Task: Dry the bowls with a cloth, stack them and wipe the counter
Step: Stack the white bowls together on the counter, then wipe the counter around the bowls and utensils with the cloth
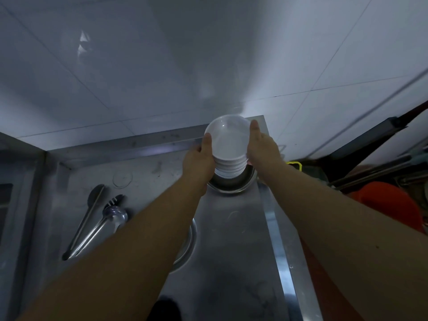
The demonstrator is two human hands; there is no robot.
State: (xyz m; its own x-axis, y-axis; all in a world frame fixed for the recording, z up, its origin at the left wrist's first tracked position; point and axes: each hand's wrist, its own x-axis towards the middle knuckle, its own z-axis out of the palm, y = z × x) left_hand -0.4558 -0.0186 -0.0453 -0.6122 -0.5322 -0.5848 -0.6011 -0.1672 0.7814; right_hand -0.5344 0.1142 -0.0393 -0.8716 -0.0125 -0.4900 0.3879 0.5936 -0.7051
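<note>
Fingers: mostly hidden behind the stack of white bowls [228, 144]; their state cannot be told.
Thumbs: left hand [199, 162] and right hand [262, 149] press its sides.
Stack bottom: hidden inside the metal bowl [234, 183].

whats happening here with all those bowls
A person grips a stack of white bowls between both hands, left hand and right hand on opposite sides, above a metal basin at the far end of a steel counter. Metal tongs lie on the counter's left side. No cloth is visible.
</note>
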